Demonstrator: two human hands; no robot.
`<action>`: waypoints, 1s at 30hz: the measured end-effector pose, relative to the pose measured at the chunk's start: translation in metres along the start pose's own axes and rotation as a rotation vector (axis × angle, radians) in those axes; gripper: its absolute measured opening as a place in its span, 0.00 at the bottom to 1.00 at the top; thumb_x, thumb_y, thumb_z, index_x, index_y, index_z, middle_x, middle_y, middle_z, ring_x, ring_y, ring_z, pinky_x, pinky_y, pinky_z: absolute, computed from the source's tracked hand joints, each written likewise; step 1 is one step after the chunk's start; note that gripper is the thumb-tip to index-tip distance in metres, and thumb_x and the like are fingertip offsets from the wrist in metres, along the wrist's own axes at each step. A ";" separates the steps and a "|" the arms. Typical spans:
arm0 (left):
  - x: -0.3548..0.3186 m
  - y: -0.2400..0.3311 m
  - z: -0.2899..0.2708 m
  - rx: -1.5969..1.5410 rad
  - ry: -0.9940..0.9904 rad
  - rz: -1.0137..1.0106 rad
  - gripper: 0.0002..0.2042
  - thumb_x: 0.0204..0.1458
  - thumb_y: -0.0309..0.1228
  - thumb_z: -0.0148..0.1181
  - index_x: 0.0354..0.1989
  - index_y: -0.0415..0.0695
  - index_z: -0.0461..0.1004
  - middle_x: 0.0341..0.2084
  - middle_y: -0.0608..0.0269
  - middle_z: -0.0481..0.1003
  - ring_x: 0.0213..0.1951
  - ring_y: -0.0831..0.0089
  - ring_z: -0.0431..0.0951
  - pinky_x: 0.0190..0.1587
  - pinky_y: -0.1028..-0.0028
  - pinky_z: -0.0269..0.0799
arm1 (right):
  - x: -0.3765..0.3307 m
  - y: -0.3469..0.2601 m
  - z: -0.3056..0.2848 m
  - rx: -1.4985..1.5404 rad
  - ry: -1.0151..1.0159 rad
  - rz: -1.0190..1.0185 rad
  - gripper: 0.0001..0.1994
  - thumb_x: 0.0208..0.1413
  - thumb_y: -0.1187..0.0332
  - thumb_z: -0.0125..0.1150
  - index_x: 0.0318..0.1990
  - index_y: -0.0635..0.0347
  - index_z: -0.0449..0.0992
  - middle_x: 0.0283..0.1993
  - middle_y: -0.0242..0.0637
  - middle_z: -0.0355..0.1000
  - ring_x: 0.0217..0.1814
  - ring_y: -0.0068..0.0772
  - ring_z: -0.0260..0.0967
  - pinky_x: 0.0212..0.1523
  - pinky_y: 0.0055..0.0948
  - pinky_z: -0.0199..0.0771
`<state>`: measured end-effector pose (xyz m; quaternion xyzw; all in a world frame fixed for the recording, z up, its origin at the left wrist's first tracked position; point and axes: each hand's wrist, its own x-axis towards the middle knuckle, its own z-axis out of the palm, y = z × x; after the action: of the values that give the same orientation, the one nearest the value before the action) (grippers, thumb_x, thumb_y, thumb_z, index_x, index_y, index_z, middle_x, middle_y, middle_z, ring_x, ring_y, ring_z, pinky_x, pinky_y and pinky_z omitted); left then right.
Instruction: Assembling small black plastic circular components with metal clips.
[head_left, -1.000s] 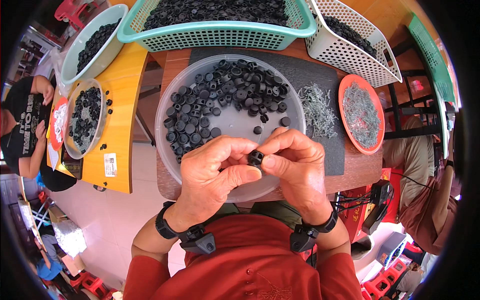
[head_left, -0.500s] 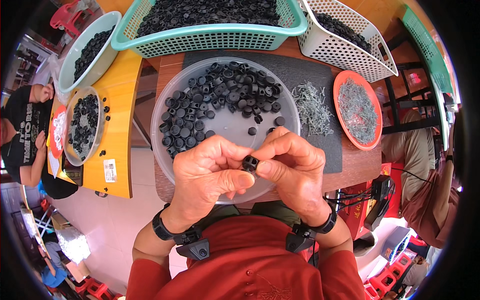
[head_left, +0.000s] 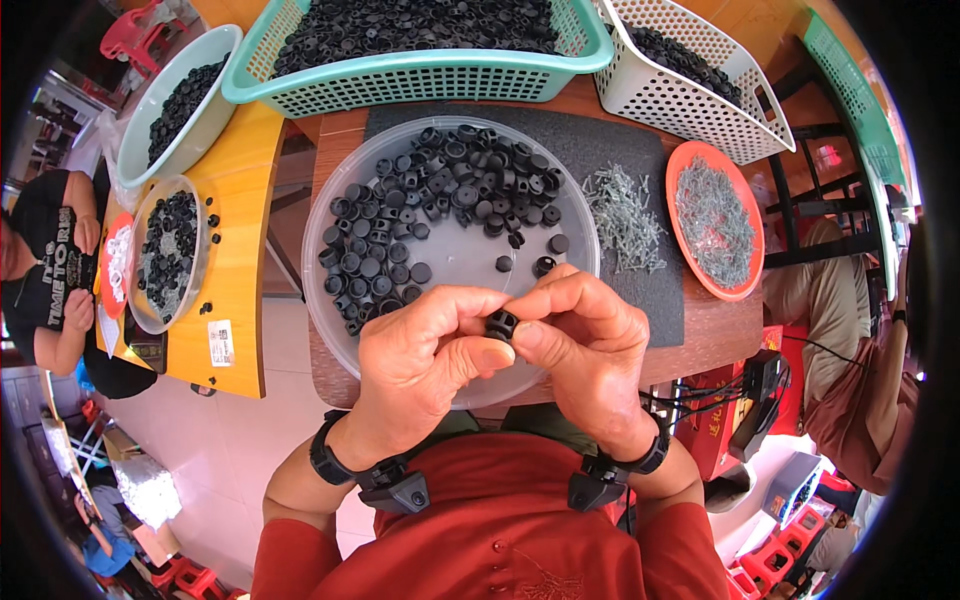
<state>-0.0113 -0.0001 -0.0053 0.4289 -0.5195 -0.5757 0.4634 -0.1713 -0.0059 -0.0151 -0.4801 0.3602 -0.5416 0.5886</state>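
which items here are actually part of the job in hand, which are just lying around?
In hand: left hand and right hand pinch a small black cap; clear tray of black caps; metal pins.
Lying about: teal basket, white basket, yellow table.

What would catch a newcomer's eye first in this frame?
Low in the centre, the left hand and right hand pinch a small black ring part between them. Just behind lies a clear round tray heaped with similar black parts, and an orange dish of small metal pins sits at right.
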 end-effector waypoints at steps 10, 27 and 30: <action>0.003 -0.009 -0.001 0.332 -0.006 0.291 0.16 0.45 0.33 0.66 0.35 0.35 0.68 0.24 0.65 0.74 0.26 0.84 0.72 0.27 0.83 0.69 | 0.000 -0.005 0.000 -0.002 -0.035 0.000 0.08 0.47 0.86 0.58 0.35 0.66 0.74 0.30 0.30 0.66 0.32 0.18 0.64 0.34 0.18 0.66; 0.003 0.018 0.016 -0.139 -0.130 -0.199 0.19 0.50 0.20 0.56 0.52 0.32 0.63 0.34 0.56 0.75 0.32 0.76 0.75 0.31 0.79 0.72 | 0.005 -0.021 -0.021 -0.426 -0.073 -0.082 0.11 0.46 0.72 0.65 0.37 0.64 0.72 0.28 0.36 0.68 0.27 0.24 0.65 0.29 0.25 0.68; 0.002 0.021 0.009 0.061 -0.167 -0.186 0.18 0.51 0.21 0.55 0.52 0.36 0.64 0.35 0.59 0.75 0.34 0.79 0.74 0.35 0.80 0.71 | 0.020 -0.031 -0.042 -0.506 0.064 -0.110 0.11 0.45 0.74 0.65 0.36 0.65 0.73 0.28 0.36 0.70 0.29 0.23 0.67 0.30 0.25 0.68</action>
<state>-0.0185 -0.0011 0.0162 0.4397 -0.5316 -0.6337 0.3499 -0.2167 -0.0319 0.0045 -0.6135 0.4761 -0.4802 0.4078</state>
